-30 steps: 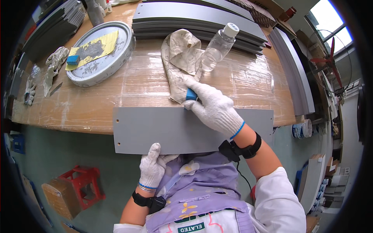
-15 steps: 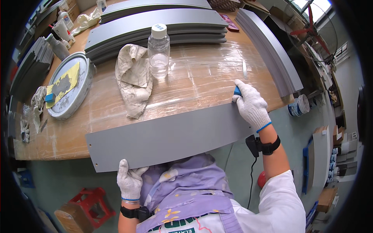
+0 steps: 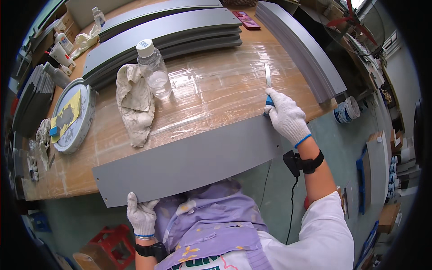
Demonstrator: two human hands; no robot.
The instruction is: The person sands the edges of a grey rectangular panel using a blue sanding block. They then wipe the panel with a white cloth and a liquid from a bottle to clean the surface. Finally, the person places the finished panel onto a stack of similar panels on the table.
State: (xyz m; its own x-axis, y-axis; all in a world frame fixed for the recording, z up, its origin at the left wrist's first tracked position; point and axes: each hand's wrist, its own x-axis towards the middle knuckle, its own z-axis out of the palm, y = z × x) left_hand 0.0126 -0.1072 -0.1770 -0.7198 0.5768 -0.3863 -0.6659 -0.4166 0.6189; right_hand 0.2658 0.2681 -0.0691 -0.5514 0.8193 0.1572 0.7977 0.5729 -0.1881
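Observation:
A long, slightly curved grey panel (image 3: 189,157) with small holes near its ends lies along the table's front edge, jutting out toward my lap. My left hand (image 3: 141,216), in a white knit glove, grips its near edge by the left end, thumb up against the edge and fingers partly tucked below. My right hand (image 3: 287,116), gloved alike, is at the panel's far right corner. Pinched in its fingers is a small blue block (image 3: 269,101), mostly covered by the glove. A thin metal strip (image 3: 268,74) lies on the table just beyond that hand.
A stained cloth (image 3: 134,105) and a clear bottle (image 3: 158,81) of liquid stand mid-table. Stacked grey panels (image 3: 166,38) lie behind, with more panels (image 3: 301,49) at right. On the left, a round lid (image 3: 85,121) carries yellow sandpaper (image 3: 69,112) and another blue block (image 3: 54,131).
The view has turned slightly, so the table things sit further left. Both hands keep their places on the panel, the right still holding the blue block at the far right corner.

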